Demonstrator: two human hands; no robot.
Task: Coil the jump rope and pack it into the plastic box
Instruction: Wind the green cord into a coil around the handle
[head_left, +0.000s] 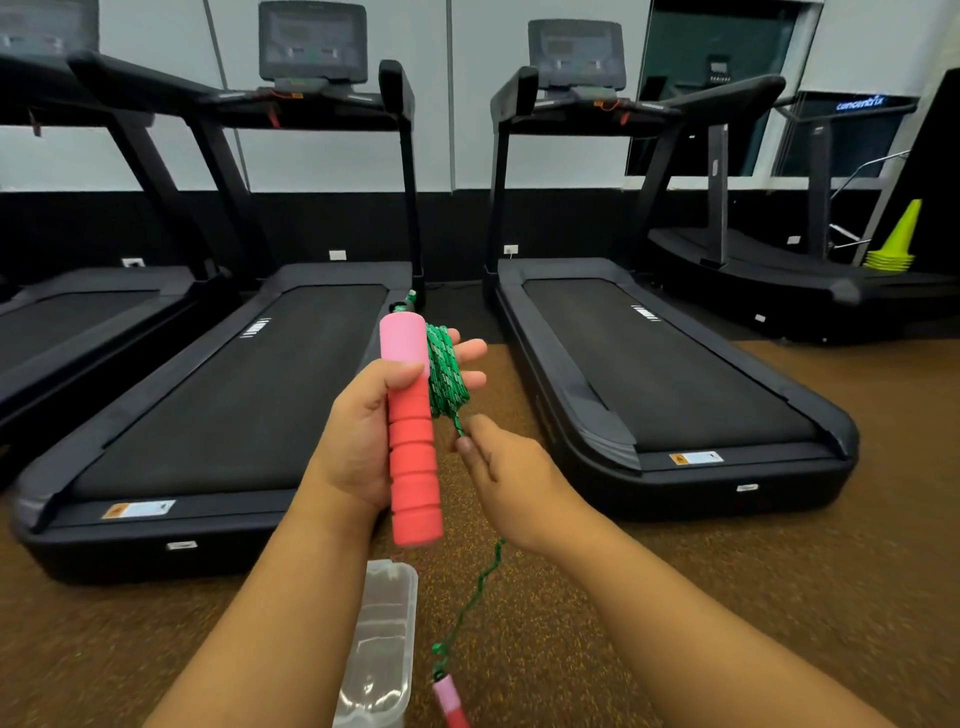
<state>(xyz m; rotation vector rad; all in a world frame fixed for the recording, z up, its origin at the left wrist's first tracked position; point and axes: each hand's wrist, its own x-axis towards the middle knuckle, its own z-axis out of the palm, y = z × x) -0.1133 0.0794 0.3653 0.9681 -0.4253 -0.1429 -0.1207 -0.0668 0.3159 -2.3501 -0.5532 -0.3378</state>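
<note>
My left hand (363, 436) grips a jump rope handle (413, 452), red foam with a pink top, held upright. Several loops of green braided rope (444, 374) are wound around that hand's fingers beside the handle. My right hand (511, 483) pinches the loose rope just below the coil. From there the rope hangs down to the second pink and red handle (451, 701) lying on the floor at the bottom edge. A clear plastic box (382, 644) stands open on the floor under my left forearm.
Brown speckled gym floor (675, 597) lies underfoot. Two black treadmills (223, 395) (665, 364) stand ahead, with a gap between them; a third is at far left. A stack of lime-green cones (896, 244) sits on a machine at the right.
</note>
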